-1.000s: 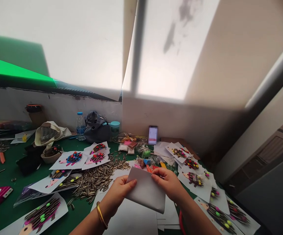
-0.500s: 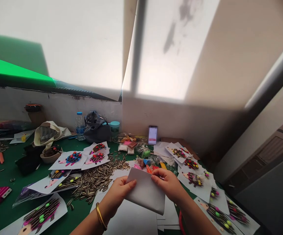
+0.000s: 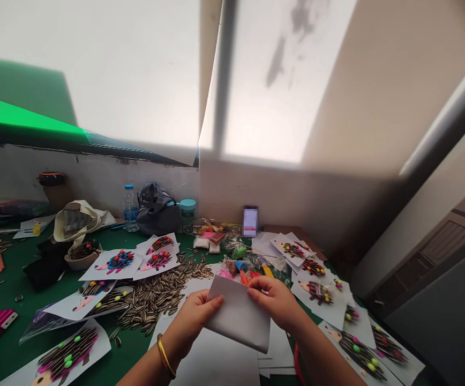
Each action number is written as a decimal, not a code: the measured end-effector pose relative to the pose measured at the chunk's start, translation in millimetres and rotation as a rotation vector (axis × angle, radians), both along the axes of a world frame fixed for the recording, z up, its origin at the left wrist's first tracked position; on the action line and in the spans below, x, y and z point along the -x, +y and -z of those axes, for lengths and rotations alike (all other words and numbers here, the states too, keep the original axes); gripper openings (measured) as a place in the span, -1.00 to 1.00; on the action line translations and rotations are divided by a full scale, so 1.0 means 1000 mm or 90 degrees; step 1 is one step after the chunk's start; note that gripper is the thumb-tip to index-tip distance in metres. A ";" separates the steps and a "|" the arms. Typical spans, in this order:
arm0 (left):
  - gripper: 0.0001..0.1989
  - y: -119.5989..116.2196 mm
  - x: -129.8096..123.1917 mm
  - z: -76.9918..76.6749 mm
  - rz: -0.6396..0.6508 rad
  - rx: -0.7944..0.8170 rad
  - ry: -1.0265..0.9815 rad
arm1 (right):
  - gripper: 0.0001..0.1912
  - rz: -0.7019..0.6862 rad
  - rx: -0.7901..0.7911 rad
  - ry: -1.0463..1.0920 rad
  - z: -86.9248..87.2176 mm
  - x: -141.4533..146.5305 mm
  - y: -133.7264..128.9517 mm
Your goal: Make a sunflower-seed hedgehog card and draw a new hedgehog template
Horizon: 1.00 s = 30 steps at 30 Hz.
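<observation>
A folded sheet of white paper point(image 3: 238, 319) is held up between my two hands, tilted, over larger white sheets point(image 3: 212, 359) on the table. My left hand point(image 3: 196, 316) grips its left edge, thumb lying on the near face. At the upper right corner, my right hand point(image 3: 272, 300) pinches the edge between thumb and fingers. A heap of striped sunflower seeds point(image 3: 156, 295) lies to the left of my left hand. Beyond the paper are small bags of coloured clay point(image 3: 242, 271), partly hidden by it.
Hedgehog pictures made with seeds lie on both sides, such as a left card point(image 3: 69, 356) and a right card point(image 3: 321, 300). A phone point(image 3: 250, 221) leans at the wall. Further left stand a grey bag point(image 3: 158, 214), a water bottle point(image 3: 129, 209) and a bowl point(image 3: 82, 256).
Almost nothing differs. Both hands keep the same hold on the folded paper, and the view has shifted very slightly.
</observation>
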State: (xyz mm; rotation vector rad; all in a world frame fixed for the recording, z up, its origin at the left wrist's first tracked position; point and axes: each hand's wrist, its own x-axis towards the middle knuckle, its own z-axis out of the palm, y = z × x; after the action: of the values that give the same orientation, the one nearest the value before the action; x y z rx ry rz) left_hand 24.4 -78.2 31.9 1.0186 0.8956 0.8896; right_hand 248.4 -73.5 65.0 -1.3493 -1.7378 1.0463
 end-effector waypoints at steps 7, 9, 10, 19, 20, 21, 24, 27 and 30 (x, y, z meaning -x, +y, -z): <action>-0.51 0.002 0.003 -0.002 0.044 -0.005 0.050 | -0.86 -0.073 -0.025 -0.101 -0.002 -0.005 0.002; -0.53 0.003 0.005 -0.002 0.070 -0.007 0.076 | -0.87 -0.110 -0.017 -0.135 -0.002 -0.004 0.001; -0.54 0.005 0.006 -0.002 0.079 -0.010 0.086 | -0.87 -0.122 -0.016 -0.146 -0.002 -0.003 0.000; -0.43 0.002 0.005 -0.014 0.000 -0.058 -0.193 | -0.75 0.015 -0.021 0.093 0.005 0.004 0.002; -0.43 -0.001 0.000 -0.012 0.009 -0.050 -0.220 | -0.73 0.025 -0.026 0.119 0.007 0.006 0.001; -0.43 -0.003 -0.004 -0.009 0.018 -0.037 -0.229 | -0.71 0.029 -0.029 0.138 0.008 0.009 0.001; -0.50 -0.007 -0.014 0.000 -0.006 0.003 -0.193 | -0.67 0.027 -0.029 0.168 0.013 0.015 -0.001; -0.56 -0.003 -0.016 0.006 -0.070 0.012 -0.152 | -0.68 0.037 -0.056 0.161 0.016 0.018 -0.004; -0.58 0.005 -0.010 0.007 -0.078 -0.028 -0.111 | -0.67 0.057 -0.067 0.159 0.020 0.017 -0.006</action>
State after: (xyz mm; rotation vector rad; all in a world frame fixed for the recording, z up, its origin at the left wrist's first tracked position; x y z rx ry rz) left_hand 34.3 -73.4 25.1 0.9156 0.7992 1.0882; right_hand 231.5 -79.0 45.3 -1.1675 -1.5129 1.0120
